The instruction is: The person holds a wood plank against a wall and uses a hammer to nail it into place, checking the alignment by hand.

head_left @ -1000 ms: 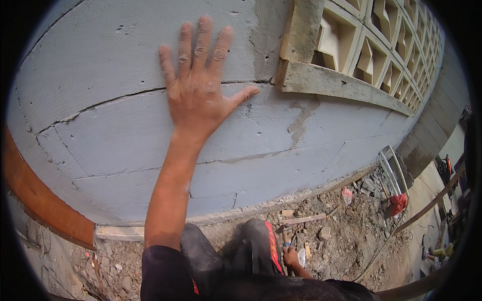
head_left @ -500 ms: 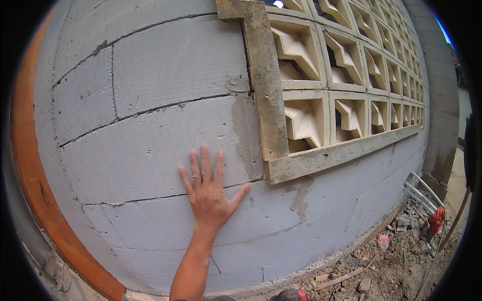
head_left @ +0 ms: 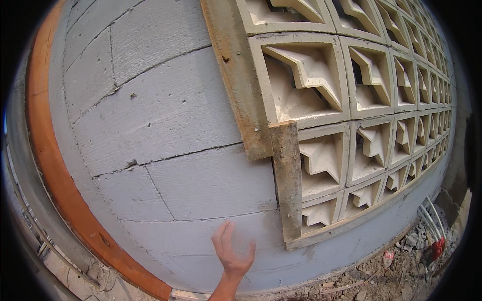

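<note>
My left hand (head_left: pixel 233 251) is raised in front of a grey block wall (head_left: pixel 196 190), low in the view. Its fingers are bent and slightly blurred, with the thumb apart on the right, and nothing shows in it. Whether the fingertips touch the wall I cannot tell. Up and to the right of the hand, a short upright wooden board (head_left: pixel 288 180) edges a panel of cream ventilation blocks (head_left: pixel 306 80). A longer board (head_left: pixel 236 75) overlaps above it, with a nail head near its lower end. My right hand is out of view.
An orange frame (head_left: pixel 55 190) curves along the left side. A wooden strip (head_left: pixel 361 213) runs under the ventilation blocks. Rubble and soil (head_left: pixel 371 286) lie at the wall's foot on the right, near white pipes (head_left: pixel 432 220) and a red object (head_left: pixel 438 249).
My left hand was flat on the wall with fingers spread; now its fingers are bent and it sits lower in view. The view has shifted, showing more of the ventilation blocks and the upper board.
</note>
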A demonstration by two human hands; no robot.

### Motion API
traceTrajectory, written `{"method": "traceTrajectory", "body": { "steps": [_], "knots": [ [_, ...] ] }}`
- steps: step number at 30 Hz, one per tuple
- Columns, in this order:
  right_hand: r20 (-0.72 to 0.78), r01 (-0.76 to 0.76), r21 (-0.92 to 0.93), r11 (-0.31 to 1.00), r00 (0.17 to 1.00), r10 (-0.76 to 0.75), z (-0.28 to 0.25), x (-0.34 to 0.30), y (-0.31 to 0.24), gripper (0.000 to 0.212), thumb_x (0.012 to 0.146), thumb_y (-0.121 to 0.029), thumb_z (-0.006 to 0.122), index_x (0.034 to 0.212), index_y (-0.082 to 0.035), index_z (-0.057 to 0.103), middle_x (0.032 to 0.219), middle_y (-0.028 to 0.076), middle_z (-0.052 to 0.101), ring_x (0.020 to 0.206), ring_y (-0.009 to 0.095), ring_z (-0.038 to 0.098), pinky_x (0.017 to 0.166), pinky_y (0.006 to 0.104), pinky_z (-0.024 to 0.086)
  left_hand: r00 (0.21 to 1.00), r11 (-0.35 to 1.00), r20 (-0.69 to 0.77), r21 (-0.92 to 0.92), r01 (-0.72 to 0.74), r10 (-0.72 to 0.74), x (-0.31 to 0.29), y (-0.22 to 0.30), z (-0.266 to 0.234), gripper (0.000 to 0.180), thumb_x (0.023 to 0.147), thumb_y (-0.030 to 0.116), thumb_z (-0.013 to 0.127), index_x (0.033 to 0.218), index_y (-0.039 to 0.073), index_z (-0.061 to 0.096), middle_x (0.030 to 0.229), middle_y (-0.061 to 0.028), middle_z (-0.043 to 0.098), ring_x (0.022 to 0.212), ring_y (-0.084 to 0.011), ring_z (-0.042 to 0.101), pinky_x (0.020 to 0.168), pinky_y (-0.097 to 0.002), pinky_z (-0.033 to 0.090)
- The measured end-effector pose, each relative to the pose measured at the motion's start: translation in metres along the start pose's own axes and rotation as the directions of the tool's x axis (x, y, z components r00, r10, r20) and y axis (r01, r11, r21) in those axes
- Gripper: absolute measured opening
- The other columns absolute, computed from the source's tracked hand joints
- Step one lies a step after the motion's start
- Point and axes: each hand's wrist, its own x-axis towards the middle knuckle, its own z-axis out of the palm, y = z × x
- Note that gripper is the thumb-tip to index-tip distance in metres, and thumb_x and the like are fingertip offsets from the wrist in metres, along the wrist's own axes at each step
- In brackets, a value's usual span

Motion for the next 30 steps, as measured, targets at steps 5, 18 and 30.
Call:
{"method": "traceTrajectory", "body": {
  "steps": [5, 18, 30],
  "knots": [
    [0.083, -0.036, -0.052, 0.998, 0.996, 0.04, -0.038, -0.07, 0.016, 0.031, 0.089, -0.029, 0.059, 0.11, -0.007, 0.065, 0.089, 0.018, 0.07, 0.086, 0.036, 0.07, 0.072, 0.0438, 0.055, 0.953, 0.925, -0.139, -0.312, 0.215, -0.269, 0.185, 0.072, -0.016, 0.08, 0.081, 0.028, 0.082, 0.14, -0.002, 0.038, 0.126, -0.0149, 0.049, 0.112, -0.0253, 0.052, 0.087, -0.0378, 0.048],
    [-0.027, -0.197, 0.135, 0.971, 0.979, 0.203, -0.113, -0.191, 0.045, 0.032, 0.089, -0.026, 0.056, 0.1, 0.002, 0.067, 0.082, 0.02, 0.069, 0.077, 0.034, 0.07, 0.063, 0.045, 0.052, 0.834, 0.857, -0.21, -0.036, 0.514, -0.51, 0.275, 0.126, 0.021, 0.076, 0.071, 0.024, 0.089, 0.124, -0.002, 0.042, 0.113, -0.0157, 0.046, 0.099, -0.0315, 0.054, 0.083, -0.0455, 0.048],
    [-0.036, -0.46, 0.389, 0.798, 0.858, 0.512, -0.108, -0.205, 0.078, 0.039, 0.093, -0.032, 0.056, 0.096, 0.005, 0.066, 0.083, 0.02, 0.067, 0.071, 0.031, 0.067, 0.056, 0.046, 0.047, 0.913, 0.889, -0.028, 0.217, 0.402, -0.406, 0.287, 0.116, 0.004, 0.063, 0.072, 0.032, 0.083, 0.105, -0.005, 0.045, 0.104, -0.0215, 0.052, 0.091, -0.0429, 0.059, 0.076, -0.0512, 0.05]
  ]
}}
